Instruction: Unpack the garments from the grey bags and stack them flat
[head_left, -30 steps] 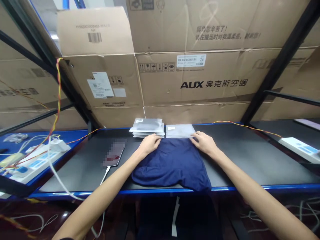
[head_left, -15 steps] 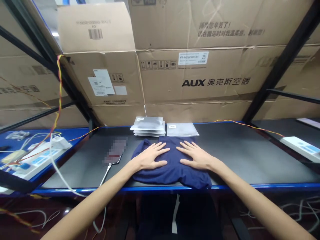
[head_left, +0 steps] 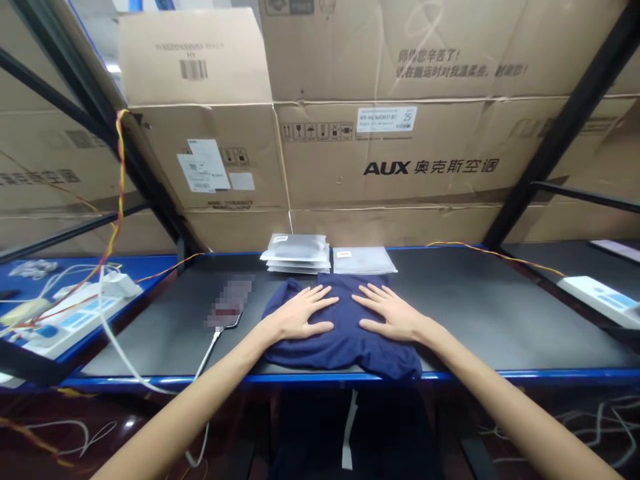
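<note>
A folded navy blue garment (head_left: pixel 345 343) lies on the black table (head_left: pixel 475 313) near its front edge. My left hand (head_left: pixel 300 315) rests flat on the garment's left half, fingers spread. My right hand (head_left: pixel 387 312) lies flat on its right half, fingers also spread. Neither hand holds anything. Just behind the garment sit a stack of grey plastic packets (head_left: pixel 296 253) and a single flat packet (head_left: pixel 363 260).
A phone (head_left: pixel 227 308) on a white cable lies left of the garment. A power strip (head_left: pixel 67 320) with cables sits on the blue surface at left, and another white strip (head_left: pixel 597 297) at right. Large cardboard boxes (head_left: pixel 400 160) wall the back.
One second ago both hands were curled at the garment's far edge; they have since come back toward me and flattened on its top. Since half a second ago almost nothing has moved.
</note>
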`<control>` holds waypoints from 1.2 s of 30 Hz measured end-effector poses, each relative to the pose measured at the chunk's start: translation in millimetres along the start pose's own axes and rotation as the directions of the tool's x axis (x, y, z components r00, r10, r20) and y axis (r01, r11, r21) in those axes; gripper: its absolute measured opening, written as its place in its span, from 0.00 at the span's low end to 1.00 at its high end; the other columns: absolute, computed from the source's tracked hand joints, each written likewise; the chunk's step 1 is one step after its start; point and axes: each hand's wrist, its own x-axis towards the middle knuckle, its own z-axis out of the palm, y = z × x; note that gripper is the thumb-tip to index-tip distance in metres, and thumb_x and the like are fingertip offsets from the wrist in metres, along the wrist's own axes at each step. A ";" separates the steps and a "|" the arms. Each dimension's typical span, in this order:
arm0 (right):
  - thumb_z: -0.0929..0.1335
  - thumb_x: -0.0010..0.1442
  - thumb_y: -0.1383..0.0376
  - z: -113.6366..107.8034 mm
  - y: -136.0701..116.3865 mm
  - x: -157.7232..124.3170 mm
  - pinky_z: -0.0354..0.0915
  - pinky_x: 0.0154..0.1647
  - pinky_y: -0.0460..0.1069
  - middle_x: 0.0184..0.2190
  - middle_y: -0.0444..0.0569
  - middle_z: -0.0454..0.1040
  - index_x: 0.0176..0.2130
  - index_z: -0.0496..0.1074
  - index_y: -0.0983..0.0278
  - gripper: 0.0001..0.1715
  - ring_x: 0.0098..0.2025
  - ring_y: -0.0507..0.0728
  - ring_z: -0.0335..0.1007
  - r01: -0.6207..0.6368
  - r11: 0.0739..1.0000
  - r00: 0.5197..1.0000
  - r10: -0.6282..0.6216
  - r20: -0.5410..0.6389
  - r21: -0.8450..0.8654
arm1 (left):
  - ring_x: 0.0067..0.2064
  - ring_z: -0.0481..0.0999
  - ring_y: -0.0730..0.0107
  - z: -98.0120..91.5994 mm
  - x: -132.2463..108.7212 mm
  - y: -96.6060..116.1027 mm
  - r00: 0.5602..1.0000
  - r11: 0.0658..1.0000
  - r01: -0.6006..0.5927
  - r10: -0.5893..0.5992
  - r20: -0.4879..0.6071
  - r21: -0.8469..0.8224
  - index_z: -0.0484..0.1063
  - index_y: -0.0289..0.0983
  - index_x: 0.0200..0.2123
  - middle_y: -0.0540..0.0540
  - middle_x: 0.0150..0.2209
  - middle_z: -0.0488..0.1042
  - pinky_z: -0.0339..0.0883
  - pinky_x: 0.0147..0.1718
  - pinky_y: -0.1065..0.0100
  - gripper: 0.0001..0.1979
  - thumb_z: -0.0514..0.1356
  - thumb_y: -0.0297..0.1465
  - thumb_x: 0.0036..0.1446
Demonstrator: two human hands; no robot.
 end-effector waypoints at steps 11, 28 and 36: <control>0.61 0.64 0.40 -2.8 -2.4 0.6 0.38 0.70 0.66 0.71 0.50 0.45 0.68 0.54 0.52 0.40 0.72 0.66 0.36 -0.010 1.000 1.000 0.010 0.025 0.001 | 0.66 0.62 0.56 -28.4 32.2 -63.0 0.879 0.936 0.280 -0.161 -0.448 0.213 0.66 0.35 0.60 0.39 0.65 0.63 0.57 0.64 0.55 0.26 0.52 0.21 0.58; 0.63 0.64 0.49 -15.7 23.5 -8.3 0.46 0.70 0.62 0.68 0.55 0.55 0.68 0.56 0.62 0.39 0.71 0.62 0.45 -0.143 0.990 0.982 0.143 -0.125 0.013 | 0.60 0.69 0.51 -20.2 37.9 0.5 0.908 0.942 0.143 -0.003 -0.418 0.303 0.66 0.39 0.61 0.41 0.61 0.69 0.62 0.59 0.49 0.24 0.51 0.24 0.63; 0.59 0.66 0.60 -10.0 42.4 -10.3 0.55 0.67 0.61 0.64 0.56 0.63 0.61 0.68 0.64 0.27 0.69 0.62 0.52 -0.172 0.984 0.978 0.166 -0.130 -0.036 | 0.58 0.71 0.54 17.0 38.8 31.3 0.974 0.960 -0.118 0.162 -0.160 0.255 0.64 0.42 0.62 0.43 0.61 0.69 0.66 0.57 0.54 0.25 0.52 0.24 0.63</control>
